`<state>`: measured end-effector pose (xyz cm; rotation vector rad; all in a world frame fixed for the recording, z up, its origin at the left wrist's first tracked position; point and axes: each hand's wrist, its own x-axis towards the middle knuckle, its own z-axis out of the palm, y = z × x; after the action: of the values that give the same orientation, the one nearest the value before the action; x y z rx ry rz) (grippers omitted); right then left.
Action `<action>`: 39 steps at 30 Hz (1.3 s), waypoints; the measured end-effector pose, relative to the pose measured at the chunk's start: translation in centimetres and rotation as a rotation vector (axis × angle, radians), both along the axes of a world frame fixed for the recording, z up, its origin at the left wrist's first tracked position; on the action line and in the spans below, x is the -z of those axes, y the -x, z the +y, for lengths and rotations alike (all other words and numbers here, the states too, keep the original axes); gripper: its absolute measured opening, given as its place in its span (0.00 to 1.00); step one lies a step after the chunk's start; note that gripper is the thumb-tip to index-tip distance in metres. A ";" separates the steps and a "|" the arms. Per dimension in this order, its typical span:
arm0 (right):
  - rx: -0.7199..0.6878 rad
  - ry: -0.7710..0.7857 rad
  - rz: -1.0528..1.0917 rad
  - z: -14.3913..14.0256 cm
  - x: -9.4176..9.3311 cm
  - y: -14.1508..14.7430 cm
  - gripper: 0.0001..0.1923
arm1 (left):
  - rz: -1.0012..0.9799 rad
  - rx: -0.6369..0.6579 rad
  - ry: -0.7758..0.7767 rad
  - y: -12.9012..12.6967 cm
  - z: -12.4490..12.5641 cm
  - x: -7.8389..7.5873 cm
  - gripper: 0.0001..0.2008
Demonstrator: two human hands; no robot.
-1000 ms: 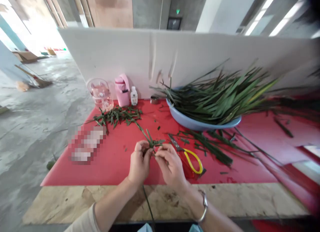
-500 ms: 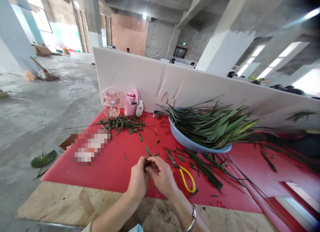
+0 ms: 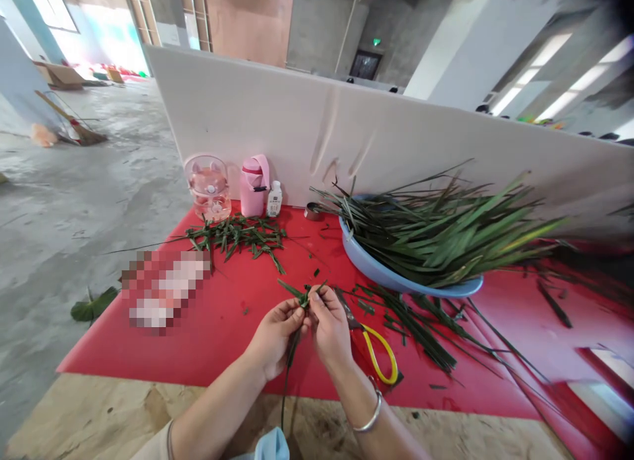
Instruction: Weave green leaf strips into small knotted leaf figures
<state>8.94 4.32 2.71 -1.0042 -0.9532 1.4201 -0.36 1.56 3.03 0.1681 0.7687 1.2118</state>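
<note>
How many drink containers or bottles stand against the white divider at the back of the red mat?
3, in a row left of the blue basin: a clear pink jug at far left, a pink flask beside it, then a small white bottle. Leaves might hide more.

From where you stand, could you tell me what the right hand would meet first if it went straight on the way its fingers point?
Probably the cut leaf pieces on the red mat; depth is unclear.

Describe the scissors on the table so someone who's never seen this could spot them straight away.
Start at the red mat covering the table, then find the blue basin heaped with long green leaves. The scissors lie flat on the mat just in front of it, beside the right hand. Their bright yellow handle loops stand out from the green cuttings around them.
</note>
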 end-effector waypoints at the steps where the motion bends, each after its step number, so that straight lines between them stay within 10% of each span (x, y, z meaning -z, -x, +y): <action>1: -0.035 0.021 0.015 0.4 -0.3 -0.2 0.11 | -0.042 0.030 0.008 0.2 0.4 -0.1 0.11; 13: -0.135 -0.001 -0.114 2.5 0.8 -1.4 0.07 | -0.329 0.078 0.062 0.1 2.2 1.5 0.10; 29: -0.203 0.167 -0.004 2.6 2.3 -2.4 0.09 | 0.014 0.000 0.006 -0.3 2.4 3.1 0.06; 33: -0.129 -0.022 -0.389 2.4 0.9 -2.8 0.14 | -0.020 -0.149 0.128 0.3 3.1 3.0 0.06; 39: -0.529 -0.204 -1.200 0.9 0.4 -1.8 0.14 | 0.008 -0.222 0.051 0.9 3.4 2.5 0.07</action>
<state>10.77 5.18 2.30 -1.5285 -2.3124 0.9823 -1.28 5.01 0.49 0.0464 0.8411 1.4002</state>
